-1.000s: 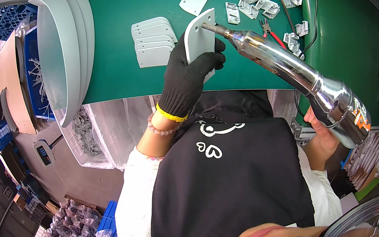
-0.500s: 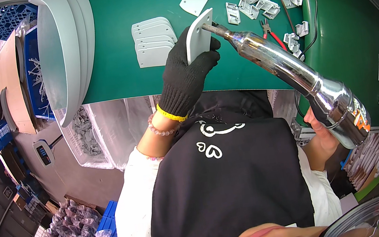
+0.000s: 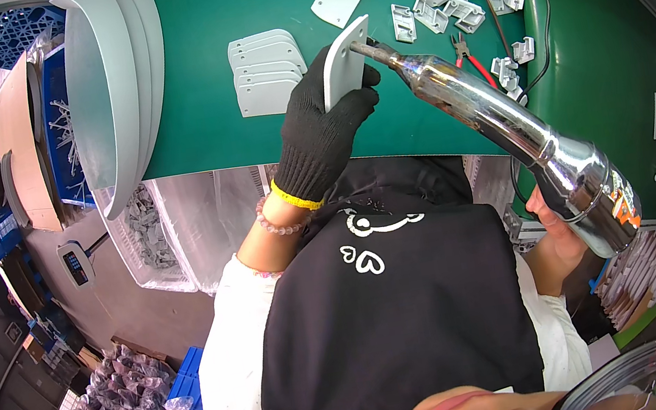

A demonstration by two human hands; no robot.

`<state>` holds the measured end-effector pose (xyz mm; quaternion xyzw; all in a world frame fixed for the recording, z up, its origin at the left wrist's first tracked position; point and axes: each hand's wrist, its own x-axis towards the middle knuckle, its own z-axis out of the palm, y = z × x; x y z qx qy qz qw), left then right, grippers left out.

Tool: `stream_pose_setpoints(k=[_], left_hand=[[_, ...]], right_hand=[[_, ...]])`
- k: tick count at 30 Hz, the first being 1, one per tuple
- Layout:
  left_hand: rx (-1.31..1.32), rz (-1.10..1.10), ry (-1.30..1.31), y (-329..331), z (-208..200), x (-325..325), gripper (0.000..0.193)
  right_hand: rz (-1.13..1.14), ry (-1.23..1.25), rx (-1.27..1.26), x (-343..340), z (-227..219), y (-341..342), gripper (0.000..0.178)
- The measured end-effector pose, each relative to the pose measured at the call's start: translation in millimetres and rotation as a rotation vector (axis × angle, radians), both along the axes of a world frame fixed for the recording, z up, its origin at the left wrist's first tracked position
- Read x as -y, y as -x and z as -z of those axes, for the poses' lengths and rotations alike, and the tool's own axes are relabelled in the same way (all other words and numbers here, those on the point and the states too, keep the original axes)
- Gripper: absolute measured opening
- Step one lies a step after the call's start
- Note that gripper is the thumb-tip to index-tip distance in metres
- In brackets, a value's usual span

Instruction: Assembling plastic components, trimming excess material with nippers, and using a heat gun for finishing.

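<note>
Left hand (image 3: 329, 127), black-gloved, grip clenched on a pale grey flat plastic plate (image 3: 344, 65) held on edge over the green surface (image 3: 228, 6). Right hand (image 3: 557, 242) grasps the chrome power driver (image 3: 504, 125), bit against the plate. Judgement: 1 plate in work; 5-ish stacked grey plates (image 3: 265, 69) left of it, loose grey clips (image 3: 442, 2) right of it.

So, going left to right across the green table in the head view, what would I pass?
Big pale curved shells → stack of flat grey plates → left hand holding a plate on edge → chrome power screwdriver → small grey clips.

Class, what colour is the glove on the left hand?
Black glove, yellow cuff; head view.
</note>
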<state>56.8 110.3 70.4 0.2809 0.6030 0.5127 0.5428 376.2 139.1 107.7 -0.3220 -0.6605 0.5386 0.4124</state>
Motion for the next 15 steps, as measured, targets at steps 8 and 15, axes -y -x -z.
stream_pose_setpoints(k=[8, 15], left_hand=[[-0.021, 0.017, 0.015, -0.2, -2.6, -0.1, 0.051], [0.068, -0.015, 0.015, 1.7, -5.2, 0.8, 0.048]], right_hand=[[-0.049, 0.042, 0.113, -1.3, 0.9, -14.8, 0.014], [0.095, 0.24, -0.006, 9.8, 9.1, -18.9, 0.013]])
